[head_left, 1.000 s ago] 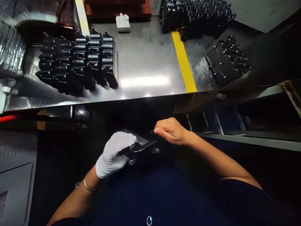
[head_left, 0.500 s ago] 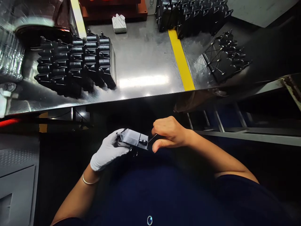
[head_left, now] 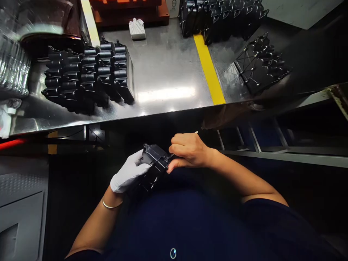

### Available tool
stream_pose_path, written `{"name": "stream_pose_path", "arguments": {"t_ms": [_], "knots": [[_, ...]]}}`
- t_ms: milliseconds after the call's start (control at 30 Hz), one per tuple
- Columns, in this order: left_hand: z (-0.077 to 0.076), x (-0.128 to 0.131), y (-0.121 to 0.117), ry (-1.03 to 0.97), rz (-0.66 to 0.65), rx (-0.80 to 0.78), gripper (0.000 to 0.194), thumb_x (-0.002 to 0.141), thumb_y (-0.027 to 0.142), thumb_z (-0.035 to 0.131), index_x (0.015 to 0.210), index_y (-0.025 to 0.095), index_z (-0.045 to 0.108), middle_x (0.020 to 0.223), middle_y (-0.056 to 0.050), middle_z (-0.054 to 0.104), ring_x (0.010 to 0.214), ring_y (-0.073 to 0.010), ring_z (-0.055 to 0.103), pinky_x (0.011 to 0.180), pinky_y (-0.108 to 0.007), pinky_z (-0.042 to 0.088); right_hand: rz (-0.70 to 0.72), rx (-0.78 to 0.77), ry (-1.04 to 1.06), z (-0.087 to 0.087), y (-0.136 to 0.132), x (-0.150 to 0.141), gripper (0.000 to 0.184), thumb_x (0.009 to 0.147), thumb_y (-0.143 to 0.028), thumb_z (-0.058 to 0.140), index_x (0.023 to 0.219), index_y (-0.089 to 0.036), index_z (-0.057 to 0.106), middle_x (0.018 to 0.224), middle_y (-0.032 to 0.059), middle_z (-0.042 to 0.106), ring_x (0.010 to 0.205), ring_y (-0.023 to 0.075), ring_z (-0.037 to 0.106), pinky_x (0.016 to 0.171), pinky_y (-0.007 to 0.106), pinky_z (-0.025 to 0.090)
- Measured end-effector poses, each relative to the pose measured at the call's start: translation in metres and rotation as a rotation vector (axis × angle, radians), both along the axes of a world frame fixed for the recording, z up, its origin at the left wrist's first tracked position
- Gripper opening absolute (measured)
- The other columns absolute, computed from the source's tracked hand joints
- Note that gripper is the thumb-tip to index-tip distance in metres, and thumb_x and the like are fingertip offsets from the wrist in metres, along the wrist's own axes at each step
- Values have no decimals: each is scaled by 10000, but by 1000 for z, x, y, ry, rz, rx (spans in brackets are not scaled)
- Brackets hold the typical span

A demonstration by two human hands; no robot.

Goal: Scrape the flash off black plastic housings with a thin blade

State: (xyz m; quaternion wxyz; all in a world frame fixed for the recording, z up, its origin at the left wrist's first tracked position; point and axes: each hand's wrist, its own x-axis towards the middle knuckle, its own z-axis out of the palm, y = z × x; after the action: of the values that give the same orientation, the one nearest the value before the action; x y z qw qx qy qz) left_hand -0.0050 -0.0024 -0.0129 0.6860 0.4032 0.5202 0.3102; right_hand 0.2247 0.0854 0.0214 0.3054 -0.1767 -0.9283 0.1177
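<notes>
My left hand (head_left: 128, 172), in a white fabric glove, grips a black moulded plastic housing (head_left: 154, 163) low in front of my body. My right hand (head_left: 189, 150) is bare and holds a thin metal pick (head_left: 172, 156) between thumb and fingers. The pick's tip reaches the housing's right end, and its other end pokes out past my knuckles. The fingers of my right hand are close to the housing, and my thumb lies just below the pick. The housing's underside is hidden from this angle.
A stainless steel table (head_left: 168, 78) with a yellow stripe (head_left: 208, 69) lies ahead. Rows of black housings (head_left: 87, 76) stand on it at left, with more (head_left: 217, 18) at the back. A white cloth (head_left: 137, 29) lies at the far edge. A grey cabinet (head_left: 21, 214) stands at lower left.
The housing has turned in my left hand, its pale grey face no longer showing. My right hand has moved left, closer to it, with the pick now at the housing's end.
</notes>
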Motion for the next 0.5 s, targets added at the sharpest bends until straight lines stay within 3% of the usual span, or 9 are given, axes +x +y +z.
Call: {"name": "stream_pose_path", "arguments": {"t_ms": [267,500], "knots": [[2,5,2,43,12,58,523,713,517,717,1070,138,667,828,-53,666,719,-175,553,641,-261,476,-20,15,35,-4,-1,2,578,905,-632,409,577,-166,506,538,-31,400,517,97,347,507,246,227],[4,5,3,53,22,87,500,717,528,708,1026,135,689,837,-68,682,750,-200,571,671,-275,484,23,-97,0,-2,-2,2,555,927,-601,402,596,-164,490,536,-21,448,498,90,404,494,234,234]]}}
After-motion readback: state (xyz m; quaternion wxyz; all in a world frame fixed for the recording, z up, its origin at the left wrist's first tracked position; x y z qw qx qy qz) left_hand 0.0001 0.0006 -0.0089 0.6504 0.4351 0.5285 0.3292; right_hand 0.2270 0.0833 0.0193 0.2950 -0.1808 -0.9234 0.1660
